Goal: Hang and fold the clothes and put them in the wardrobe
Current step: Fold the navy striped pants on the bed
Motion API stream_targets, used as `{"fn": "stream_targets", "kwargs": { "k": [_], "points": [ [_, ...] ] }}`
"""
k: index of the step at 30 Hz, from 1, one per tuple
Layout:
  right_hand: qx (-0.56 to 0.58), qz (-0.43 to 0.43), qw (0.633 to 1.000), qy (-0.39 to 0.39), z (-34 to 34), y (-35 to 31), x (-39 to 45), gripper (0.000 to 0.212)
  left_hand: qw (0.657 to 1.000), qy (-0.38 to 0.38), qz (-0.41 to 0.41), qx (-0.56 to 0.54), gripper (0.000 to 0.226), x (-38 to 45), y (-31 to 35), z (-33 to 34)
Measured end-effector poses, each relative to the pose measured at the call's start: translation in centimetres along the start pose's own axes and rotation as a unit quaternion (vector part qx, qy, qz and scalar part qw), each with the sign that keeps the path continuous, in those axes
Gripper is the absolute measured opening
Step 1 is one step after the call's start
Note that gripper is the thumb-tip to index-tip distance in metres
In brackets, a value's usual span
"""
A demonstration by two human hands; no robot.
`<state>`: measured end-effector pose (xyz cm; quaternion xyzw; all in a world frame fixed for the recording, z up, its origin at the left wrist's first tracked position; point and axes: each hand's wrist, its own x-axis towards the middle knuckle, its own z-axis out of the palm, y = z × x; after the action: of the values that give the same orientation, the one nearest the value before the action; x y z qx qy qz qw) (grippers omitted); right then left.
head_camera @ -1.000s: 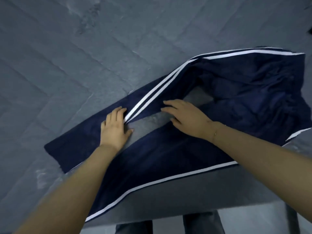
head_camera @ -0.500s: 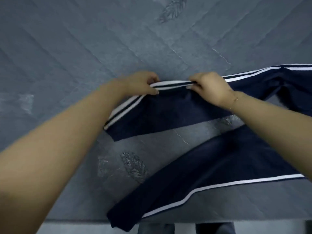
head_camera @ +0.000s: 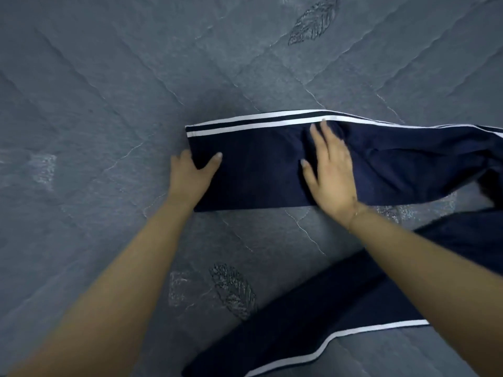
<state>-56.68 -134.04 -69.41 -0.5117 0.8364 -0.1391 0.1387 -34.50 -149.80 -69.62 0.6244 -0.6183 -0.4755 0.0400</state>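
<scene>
Head view: trousers (head_camera: 272,170) lie spread on grey bed (head_camera: 109,131), legs apart. Left hand (head_camera: 190,175) pinches far leg's hem; right hand (head_camera: 330,170) lies flat, pressing it. Step: smoothing before folding. Next prob. needs far leg laid over near one.

The track pants (head_camera: 261,170) are navy blue with white side stripes along each leg. The quilted bedspread (head_camera: 109,104) is grey, stitched in diagonal lines with darker embroidered leaf motifs.
</scene>
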Motion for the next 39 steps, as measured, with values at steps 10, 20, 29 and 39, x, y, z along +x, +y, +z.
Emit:
{"fn": "stream_targets", "kwargs": {
  "k": [10,20,29,39],
  "points": [
    [0.010,-0.071,0.992,-0.106,3.3,-3.8,-3.3,0.081,0.976,0.154,0.104,0.114,0.047,4.7,1.1,-6.1],
    [-0.072,-0.082,0.991,-0.072,3.4,-1.0,-4.2,0.057,0.886,-0.002,0.285,0.365,0.061,1.3,0.3,1.3],
    [0.079,-0.082,0.985,-0.129,2.3,-2.1,-5.4,0.056,0.879,-0.002,0.233,0.416,0.062,0.1,1.2,3.0],
    [-0.012,0.056,0.997,0.049,-8.7,18.4,-1.3,0.036,0.859,-0.097,0.339,0.372,0.059,-3.9,10.2,16.5]
  ]
}}
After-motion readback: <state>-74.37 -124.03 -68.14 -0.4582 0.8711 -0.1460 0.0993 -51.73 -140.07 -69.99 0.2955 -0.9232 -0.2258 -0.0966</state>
